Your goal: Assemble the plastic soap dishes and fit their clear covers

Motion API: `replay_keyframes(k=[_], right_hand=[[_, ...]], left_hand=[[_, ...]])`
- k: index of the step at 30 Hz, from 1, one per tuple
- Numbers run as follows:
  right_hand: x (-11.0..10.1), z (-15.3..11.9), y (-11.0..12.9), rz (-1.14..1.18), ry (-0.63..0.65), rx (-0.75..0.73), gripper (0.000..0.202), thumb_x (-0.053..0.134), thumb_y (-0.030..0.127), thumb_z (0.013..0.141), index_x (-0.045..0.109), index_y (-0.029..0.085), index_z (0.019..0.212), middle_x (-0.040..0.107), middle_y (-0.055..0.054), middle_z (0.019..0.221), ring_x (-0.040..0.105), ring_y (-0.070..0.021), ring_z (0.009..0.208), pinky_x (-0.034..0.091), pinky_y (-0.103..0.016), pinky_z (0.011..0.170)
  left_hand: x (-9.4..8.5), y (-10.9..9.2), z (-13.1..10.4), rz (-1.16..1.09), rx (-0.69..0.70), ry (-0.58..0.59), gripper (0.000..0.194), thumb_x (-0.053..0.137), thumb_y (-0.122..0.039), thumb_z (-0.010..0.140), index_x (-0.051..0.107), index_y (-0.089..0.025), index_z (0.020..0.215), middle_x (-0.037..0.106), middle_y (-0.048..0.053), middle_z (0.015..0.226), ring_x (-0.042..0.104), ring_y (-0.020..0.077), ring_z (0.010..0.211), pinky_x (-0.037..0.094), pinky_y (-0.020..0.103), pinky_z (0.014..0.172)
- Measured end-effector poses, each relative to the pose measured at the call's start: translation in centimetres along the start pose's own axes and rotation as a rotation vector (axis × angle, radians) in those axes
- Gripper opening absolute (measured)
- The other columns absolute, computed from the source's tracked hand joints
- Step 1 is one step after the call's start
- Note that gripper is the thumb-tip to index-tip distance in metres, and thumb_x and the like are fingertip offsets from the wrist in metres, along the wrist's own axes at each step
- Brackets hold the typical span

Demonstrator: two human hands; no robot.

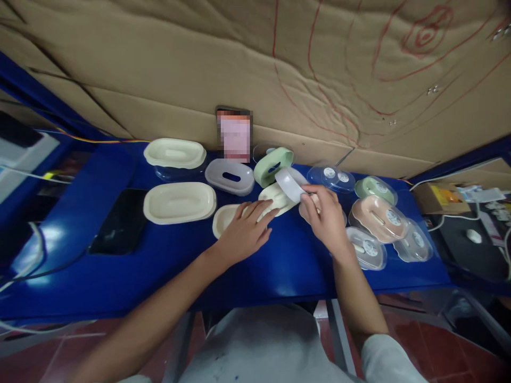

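Note:
My right hand (321,213) pinches a white oval plastic piece (290,182), tilted with its curved side wall toward me. Below that piece lies a cream oval dish (281,201). My left hand (249,229) has its fingers stretched out over another cream oval dish (223,219), fingertips near the first dish; I cannot tell how firmly they touch. Behind my hands, a light green oval piece with a slot (271,167) leans tilted. To its left sits a pale grey oval piece with a slot (230,176). A pinkish part (306,211) is partly hidden behind my right hand.
At left are a shallow cream tray (179,203) and another cream piece (174,152) on a clear cover. A black phone (120,222) lies farther left; another phone (235,135) leans on the cardboard wall (159,69). Several clear-covered oval cases (379,218) crowd the right.

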State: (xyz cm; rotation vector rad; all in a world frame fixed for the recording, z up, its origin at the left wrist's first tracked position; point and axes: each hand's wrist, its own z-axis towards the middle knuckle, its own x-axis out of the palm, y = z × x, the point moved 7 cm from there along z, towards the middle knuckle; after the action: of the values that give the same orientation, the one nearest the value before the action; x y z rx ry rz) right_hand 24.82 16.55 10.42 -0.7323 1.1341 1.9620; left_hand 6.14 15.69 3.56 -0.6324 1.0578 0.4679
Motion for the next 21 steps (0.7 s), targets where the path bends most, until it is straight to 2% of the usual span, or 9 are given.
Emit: replay_keyframes(k=[2,4,6,7,11,13,16,18,21], right_hand=[[-1.9,-1.8,0.8,0.113,-0.081,0.003,0.02,0.057,0.035,0.109,0.066,0.028,0.125,0.077,-0.005,0.118,0.072,-0.0259,0.111,0.053,-0.043,0.101],[-3.6,-4.3,1.8,0.216,-0.156,-0.007,0.021,0.059,0.028,0.107,0.065,0.03,0.127,0.076,-0.004,0.117,0.071,-0.0249,0.111,0.055,-0.041,0.097],[-4.5,-7.0,3.2,0.282,-0.165,-0.053,0.023,0.058,0.023,0.106,0.064,0.03,0.128,0.075,-0.005,0.114,0.071,-0.0242,0.107,0.056,-0.042,0.094],[-4.4,-8.3,4.1,0.283,-0.128,-0.093,0.024,0.057,0.02,0.106,0.064,0.029,0.128,0.074,-0.005,0.112,0.071,-0.0234,0.104,0.055,-0.042,0.094],[-2.0,-12.6,7.7,0.126,0.099,-0.253,0.02,0.055,0.011,0.107,0.069,0.024,0.116,0.075,-0.002,0.099,0.071,-0.0174,0.092,0.048,-0.043,0.105],[-0.3,-13.9,8.4,0.068,0.178,-0.284,0.02,0.056,0.009,0.107,0.07,0.022,0.112,0.076,-0.001,0.096,0.071,-0.016,0.092,0.045,-0.042,0.108],[1.6,-14.8,7.8,0.049,0.237,-0.262,0.02,0.056,0.012,0.108,0.072,0.021,0.116,0.076,-0.002,0.099,0.07,-0.0172,0.095,0.048,-0.041,0.104],[2.2,-14.8,6.8,0.041,0.241,-0.214,0.02,0.056,0.015,0.108,0.072,0.022,0.119,0.076,-0.003,0.101,0.071,-0.0187,0.098,0.05,-0.041,0.101],[1.9,-14.2,5.2,0.007,0.215,-0.157,0.021,0.056,0.015,0.109,0.071,0.022,0.123,0.077,-0.005,0.106,0.071,-0.0205,0.104,0.049,-0.042,0.102]], left_hand=[[0.1,-0.6,0.1,0.007,0.024,-0.018,0.048,0.055,-0.027,0.106,0.056,-0.019,0.153,0.054,0.018,0.162,0.053,0.0351,0.147,0.037,0.056,0.121],[0.4,-1.0,0.1,0.017,0.036,-0.005,0.045,0.056,-0.03,0.107,0.059,-0.02,0.15,0.058,0.017,0.158,0.053,0.0347,0.148,0.033,0.057,0.124],[0.7,-0.9,0.2,0.008,0.048,0.035,0.038,0.057,-0.029,0.106,0.065,-0.018,0.142,0.067,0.017,0.148,0.059,0.0341,0.141,0.034,0.057,0.123],[0.7,-0.8,0.1,-0.005,0.057,0.063,0.035,0.056,-0.025,0.105,0.067,-0.018,0.138,0.07,0.016,0.142,0.062,0.0329,0.137,0.037,0.056,0.121],[0.3,0.0,-0.3,-0.059,0.096,0.152,0.038,0.051,-0.004,0.098,0.07,-0.02,0.127,0.074,0.01,0.131,0.068,0.0261,0.125,0.043,0.049,0.114],[0.0,0.2,-0.4,-0.076,0.097,0.145,0.034,0.055,-0.007,0.098,0.071,-0.021,0.124,0.075,0.009,0.127,0.069,0.0258,0.122,0.044,0.049,0.115],[0.0,0.1,-0.3,-0.063,0.099,0.127,0.023,0.064,-0.02,0.1,0.071,-0.018,0.122,0.074,0.011,0.119,0.069,0.0288,0.118,0.048,0.051,0.113],[0.0,-0.3,-0.1,-0.048,0.118,0.134,0.018,0.065,-0.021,0.102,0.072,-0.017,0.117,0.074,0.01,0.112,0.07,0.0285,0.114,0.053,0.05,0.108],[-1.6,-1.1,-0.1,-0.047,0.124,0.067,0.013,0.06,-0.018,0.104,0.071,-0.018,0.111,0.073,0.008,0.107,0.071,0.0252,0.108,0.054,0.049,0.109]])
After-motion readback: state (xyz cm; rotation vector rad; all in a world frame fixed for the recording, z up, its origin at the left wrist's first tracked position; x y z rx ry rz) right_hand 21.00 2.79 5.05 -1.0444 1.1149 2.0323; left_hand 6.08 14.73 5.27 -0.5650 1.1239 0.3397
